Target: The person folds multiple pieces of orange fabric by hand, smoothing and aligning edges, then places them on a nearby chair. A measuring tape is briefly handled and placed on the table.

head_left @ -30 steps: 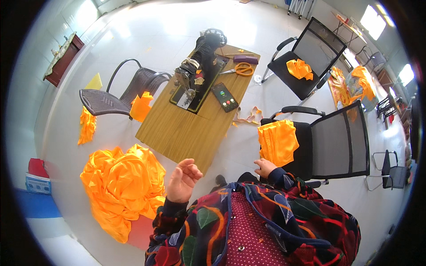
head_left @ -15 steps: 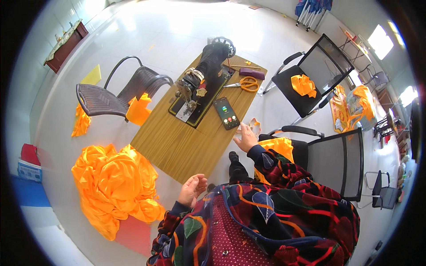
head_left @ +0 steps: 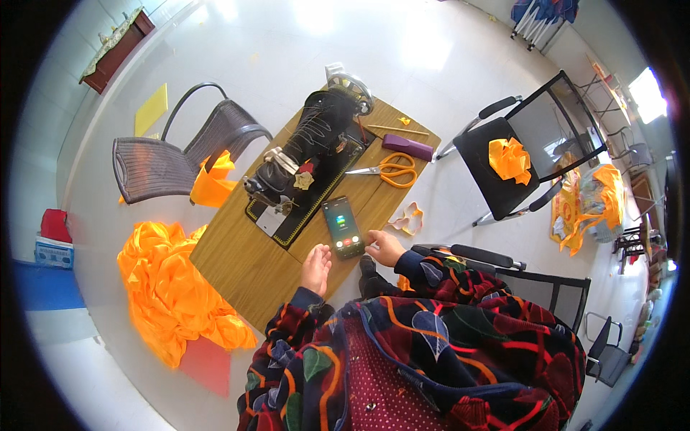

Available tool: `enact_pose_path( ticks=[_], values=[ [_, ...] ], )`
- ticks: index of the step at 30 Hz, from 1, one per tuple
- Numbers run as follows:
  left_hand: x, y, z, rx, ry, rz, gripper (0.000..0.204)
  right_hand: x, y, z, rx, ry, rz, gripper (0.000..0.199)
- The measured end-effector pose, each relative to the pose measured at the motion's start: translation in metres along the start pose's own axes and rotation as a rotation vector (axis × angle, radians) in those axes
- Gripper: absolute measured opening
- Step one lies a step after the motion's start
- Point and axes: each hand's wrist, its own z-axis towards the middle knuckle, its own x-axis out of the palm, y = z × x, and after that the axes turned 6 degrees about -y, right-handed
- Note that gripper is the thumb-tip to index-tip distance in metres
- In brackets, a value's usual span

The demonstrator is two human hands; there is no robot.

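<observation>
A smartphone (head_left: 343,224) with a lit screen, green and red buttons on it, lies on the wooden sewing table (head_left: 237,267). My left hand (head_left: 315,270) is at its left near corner, fingers stretched out, holding nothing. Against or just beside the phone's lower right edge are the fingertips of my right hand (head_left: 385,248); whether they touch it I cannot tell. That hand is open and grips nothing. Behind the phone stands a black sewing machine (head_left: 310,136). Orange-handled scissors (head_left: 397,170) and a purple case (head_left: 407,146) lie toward the table's far right corner.
A heap of orange cloth (head_left: 172,291) lies on the floor at the left, partly over a red mat. A brown woven chair (head_left: 162,169) stands beyond it. Black mesh chairs stand right, one bearing crumpled orange cloth (head_left: 509,159). A thin stick (head_left: 399,130) lies near the case.
My right hand has come down and left to the phone's lower edge. The left hand has risen toward the phone. My view has shifted, bringing the table closer beneath me.
</observation>
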Motion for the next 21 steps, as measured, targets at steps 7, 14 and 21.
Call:
enact_pose_path(
  ticks=[7, 14, 21],
  values=[
    [0.021, 0.001, 0.022, -0.084, -0.174, 0.069, 0.028, -0.004, -0.002, 0.018, 0.091, 0.130, 0.026, 0.024],
    [0.023, -0.002, 0.028, -0.161, -0.153, 0.009, 0.023, -0.002, -0.021, 0.028, 0.263, 0.265, 0.381, 0.030],
    [0.027, -0.001, 0.031, -0.201, -0.133, 0.012, 0.021, -0.008, -0.021, 0.026, 0.464, 0.404, 0.703, 0.043]
  ],
)
